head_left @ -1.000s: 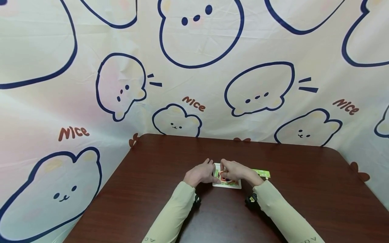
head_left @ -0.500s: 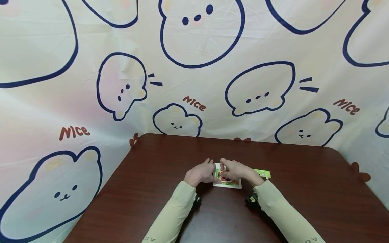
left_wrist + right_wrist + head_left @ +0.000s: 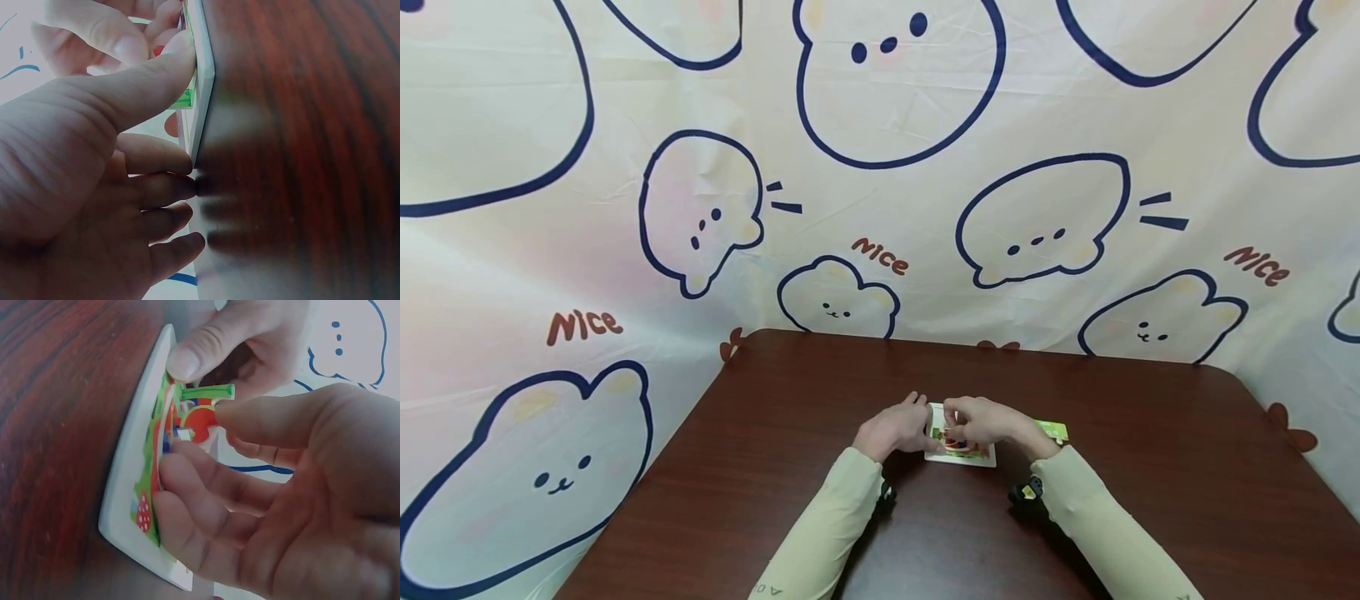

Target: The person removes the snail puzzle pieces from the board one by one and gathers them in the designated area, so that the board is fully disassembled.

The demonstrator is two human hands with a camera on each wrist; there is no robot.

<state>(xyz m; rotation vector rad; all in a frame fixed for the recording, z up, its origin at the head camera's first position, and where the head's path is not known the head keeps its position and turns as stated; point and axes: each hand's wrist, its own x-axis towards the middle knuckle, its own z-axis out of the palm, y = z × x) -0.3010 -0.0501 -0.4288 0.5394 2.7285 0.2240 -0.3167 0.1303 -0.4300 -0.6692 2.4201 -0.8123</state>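
Observation:
A thin white board (image 3: 119,487) with a colourful printed picture lies on the table. My left hand (image 3: 895,427) is at its left edge in the head view; the thumb presses on the board's face, and the other fingers reach to the far left corner and the tabletop. Over the picture, my right hand (image 3: 987,421) pinches a small flat red-and-green printed piece (image 3: 201,419) between thumb and forefinger. That piece stands up from the board in the right wrist view. Its lower edge is partly hidden by fingers, and whether it is attached cannot be told.
A bright green printed strip (image 3: 1051,430) lies on the dark brown table (image 3: 760,467) behind my right wrist. A cloth with bear drawings (image 3: 925,208) hangs around the table's back and sides. Dark wrist cameras (image 3: 1026,490) sit under both forearms.
My right hand has shifted slightly to the right and its fingers have changed position, showing a little more of the picture. The left hand and the board stay in place.

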